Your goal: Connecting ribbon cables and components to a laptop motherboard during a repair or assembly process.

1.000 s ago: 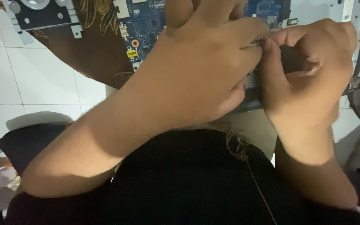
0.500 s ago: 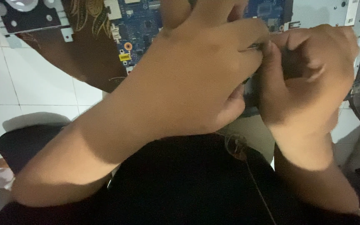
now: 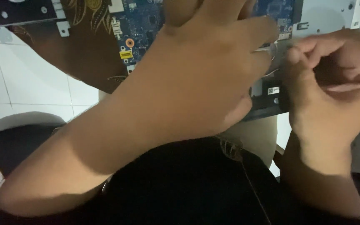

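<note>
White tiled floor in dim indoor light

Left of where the fingers meet, pale square floor tiles with thin grout lines; a brown patterned cloth lies over them, and perhaps a grey panel above.

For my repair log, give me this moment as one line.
left hand: pinching thin white wire | right hand: curled beside dark part | under hands: blue circuit board | surface: white tiles

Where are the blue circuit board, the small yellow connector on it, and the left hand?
blue circuit board [image 3: 144, 25], head view, on its bare face left of the hand
small yellow connector [image 3: 126, 54], head view, on its middle
left hand [image 3: 205, 79], head view, on the back of the hand
</note>
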